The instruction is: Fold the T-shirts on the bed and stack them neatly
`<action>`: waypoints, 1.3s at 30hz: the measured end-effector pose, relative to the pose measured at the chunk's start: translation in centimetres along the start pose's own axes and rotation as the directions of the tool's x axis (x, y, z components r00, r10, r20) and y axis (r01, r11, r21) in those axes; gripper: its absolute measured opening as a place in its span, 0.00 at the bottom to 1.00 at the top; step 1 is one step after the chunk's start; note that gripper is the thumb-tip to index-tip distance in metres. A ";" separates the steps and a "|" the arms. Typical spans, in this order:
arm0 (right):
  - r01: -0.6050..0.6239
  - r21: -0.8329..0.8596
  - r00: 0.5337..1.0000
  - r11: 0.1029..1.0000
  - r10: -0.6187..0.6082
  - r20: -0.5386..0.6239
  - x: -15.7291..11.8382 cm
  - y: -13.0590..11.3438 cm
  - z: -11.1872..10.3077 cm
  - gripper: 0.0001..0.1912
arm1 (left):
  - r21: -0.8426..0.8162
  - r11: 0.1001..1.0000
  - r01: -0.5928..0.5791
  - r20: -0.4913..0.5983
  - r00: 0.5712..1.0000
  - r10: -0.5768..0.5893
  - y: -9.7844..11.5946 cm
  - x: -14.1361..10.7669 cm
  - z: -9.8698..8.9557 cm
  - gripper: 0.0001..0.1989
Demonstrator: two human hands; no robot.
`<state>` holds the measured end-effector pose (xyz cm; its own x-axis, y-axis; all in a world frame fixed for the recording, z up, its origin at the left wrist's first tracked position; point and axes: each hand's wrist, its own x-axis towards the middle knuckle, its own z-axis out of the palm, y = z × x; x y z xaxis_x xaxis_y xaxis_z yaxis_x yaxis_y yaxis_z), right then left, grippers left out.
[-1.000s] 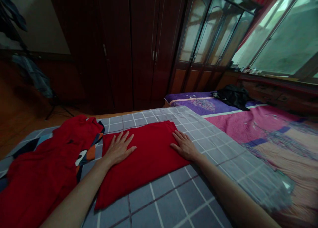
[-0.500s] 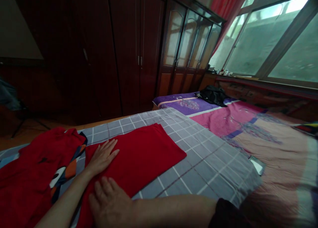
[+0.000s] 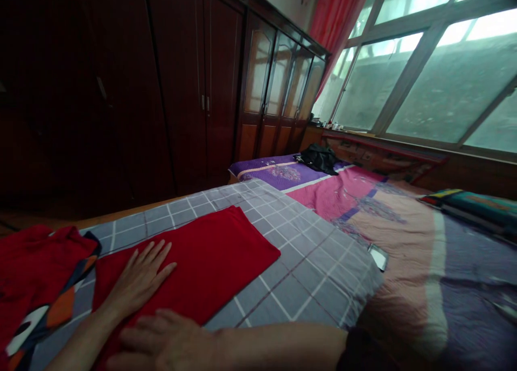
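Observation:
A folded red cloth lies flat on the grey checked bedding. My left hand rests palm down on its left part, fingers spread. Nearer to me, my right hand is over the cloth's lower left part, fingers apart and slightly blurred; whether it presses on the cloth is hard to tell. At the left edge lies a rumpled red garment with an orange, navy and white print.
Beyond the grey bedding, a patterned quilt bears a black item of cloth and a phone-like object. A folded green textile lies at the right. Dark wardrobes and windows stand behind.
The view has turned to the right, so the cloth and garment sit further left. My right hand has shifted left over the cloth, its fingers now more sideways. My left hand stays flat on it.

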<state>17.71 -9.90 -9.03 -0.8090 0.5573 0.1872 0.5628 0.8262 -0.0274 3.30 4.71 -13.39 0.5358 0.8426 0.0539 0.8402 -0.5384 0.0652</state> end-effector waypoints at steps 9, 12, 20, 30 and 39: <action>-0.665 0.072 0.746 0.743 0.657 0.107 -13.4 9.3 -2.5 0.42 | -0.019 1.000 -0.009 -0.045 0.999 0.008 -0.3 0.2 0.4 0.33; -0.759 -0.041 0.648 0.650 0.760 0.055 -17.8 10.1 -2.5 0.39 | -0.019 1.000 -0.008 -0.058 0.998 0.007 0.1 0.0 -0.1 0.33; -0.658 -0.130 0.753 0.742 0.648 -0.112 -13.5 13.2 -1.6 0.38 | -0.081 0.997 0.014 -0.036 0.999 -0.017 0.9 -0.3 -1.5 0.34; -0.536 -0.113 0.842 0.837 0.539 -0.005 -5.9 20.4 1.3 0.39 | -0.115 0.993 0.016 -0.002 1.000 -0.016 1.2 -0.5 -2.6 0.34; -0.638 -0.119 0.769 0.760 0.622 -0.152 -9.6 21.1 0.4 0.37 | -0.094 0.995 0.041 0.015 0.999 -0.039 1.5 -0.6 -2.8 0.34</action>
<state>37.27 2.18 -11.77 -0.2462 0.9292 0.2756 0.9646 0.2626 -0.0236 4.01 3.39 -10.53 0.5034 0.8632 0.0366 0.8496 -0.5023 0.1608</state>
